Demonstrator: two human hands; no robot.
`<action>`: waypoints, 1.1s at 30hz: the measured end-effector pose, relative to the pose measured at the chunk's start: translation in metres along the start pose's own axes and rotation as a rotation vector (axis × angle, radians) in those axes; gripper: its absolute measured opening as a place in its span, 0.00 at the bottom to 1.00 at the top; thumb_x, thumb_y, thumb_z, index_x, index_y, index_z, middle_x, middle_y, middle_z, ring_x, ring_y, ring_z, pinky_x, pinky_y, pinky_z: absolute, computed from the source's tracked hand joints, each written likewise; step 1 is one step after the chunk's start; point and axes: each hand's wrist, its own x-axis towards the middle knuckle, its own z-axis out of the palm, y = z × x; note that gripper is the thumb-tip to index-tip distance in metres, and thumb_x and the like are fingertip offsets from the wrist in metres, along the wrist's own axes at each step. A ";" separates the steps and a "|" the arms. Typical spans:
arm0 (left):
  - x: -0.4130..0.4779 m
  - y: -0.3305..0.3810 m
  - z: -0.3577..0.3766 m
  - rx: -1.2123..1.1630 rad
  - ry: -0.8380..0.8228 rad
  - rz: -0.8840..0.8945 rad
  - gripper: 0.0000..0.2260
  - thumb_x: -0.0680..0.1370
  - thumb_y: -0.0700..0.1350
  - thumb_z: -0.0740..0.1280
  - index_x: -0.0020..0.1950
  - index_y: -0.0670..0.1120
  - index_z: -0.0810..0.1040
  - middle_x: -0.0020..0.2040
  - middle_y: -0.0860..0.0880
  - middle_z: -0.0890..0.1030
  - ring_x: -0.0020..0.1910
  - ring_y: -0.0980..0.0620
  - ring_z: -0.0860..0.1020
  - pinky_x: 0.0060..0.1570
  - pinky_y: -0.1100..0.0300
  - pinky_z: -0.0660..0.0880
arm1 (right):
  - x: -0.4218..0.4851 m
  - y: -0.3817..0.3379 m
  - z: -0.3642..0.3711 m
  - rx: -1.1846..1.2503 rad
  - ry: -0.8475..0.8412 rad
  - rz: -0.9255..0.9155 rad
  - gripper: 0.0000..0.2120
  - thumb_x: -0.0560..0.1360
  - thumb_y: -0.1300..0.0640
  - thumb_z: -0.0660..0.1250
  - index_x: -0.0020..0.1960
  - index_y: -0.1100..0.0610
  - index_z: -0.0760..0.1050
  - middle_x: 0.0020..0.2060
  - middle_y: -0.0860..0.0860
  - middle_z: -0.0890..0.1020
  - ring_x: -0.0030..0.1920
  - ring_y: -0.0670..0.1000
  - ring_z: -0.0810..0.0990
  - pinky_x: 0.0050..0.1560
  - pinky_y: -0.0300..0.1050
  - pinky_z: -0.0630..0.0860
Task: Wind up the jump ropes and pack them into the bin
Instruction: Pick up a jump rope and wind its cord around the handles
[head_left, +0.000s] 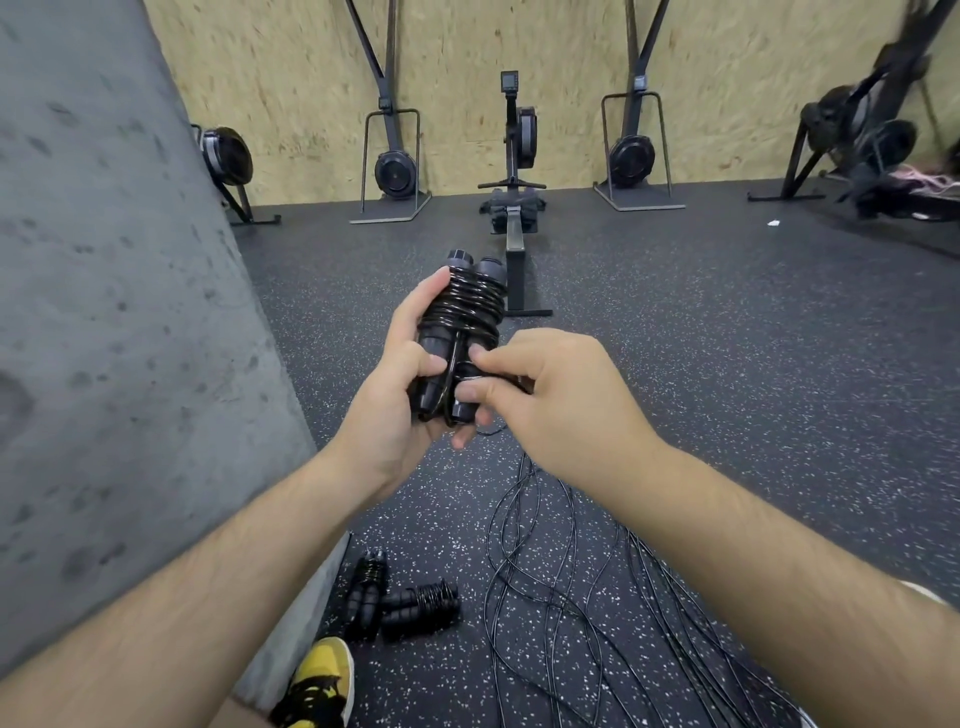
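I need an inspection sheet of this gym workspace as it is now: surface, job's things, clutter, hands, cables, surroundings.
Surface: dark speckled floor.
Job's things: held rope, wound round its handles; wound bundles on the floor by the pillar; loose ropes spread on the floor; no bin seen.
Clutter: white scrap on the floor, far right.
Hands: left hand grips the held rope; right hand pinches its cord.
Cables: nothing seen besides the ropes.
Surroundings: concrete pillar at left; rower ahead; wood-panel wall; yellow shoe below.
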 end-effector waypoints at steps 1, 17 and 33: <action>0.000 0.000 0.000 -0.009 0.008 0.001 0.31 0.75 0.38 0.53 0.74 0.63 0.68 0.53 0.39 0.80 0.33 0.42 0.75 0.29 0.55 0.66 | -0.001 0.001 0.001 -0.012 0.001 -0.029 0.07 0.77 0.57 0.70 0.43 0.59 0.83 0.32 0.48 0.79 0.38 0.46 0.75 0.44 0.42 0.71; 0.000 0.007 0.002 -0.108 0.072 -0.034 0.30 0.78 0.36 0.49 0.72 0.63 0.70 0.49 0.41 0.81 0.33 0.44 0.75 0.32 0.54 0.64 | -0.008 0.001 0.022 -0.411 0.098 -0.172 0.04 0.73 0.66 0.67 0.48 0.61 0.76 0.44 0.55 0.77 0.45 0.57 0.74 0.46 0.50 0.74; -0.002 0.011 0.006 -0.142 0.045 -0.070 0.29 0.79 0.36 0.50 0.75 0.61 0.68 0.58 0.36 0.80 0.34 0.43 0.76 0.29 0.56 0.67 | -0.008 -0.014 0.023 0.422 0.192 0.271 0.07 0.80 0.67 0.64 0.45 0.62 0.78 0.43 0.56 0.77 0.32 0.48 0.79 0.29 0.36 0.76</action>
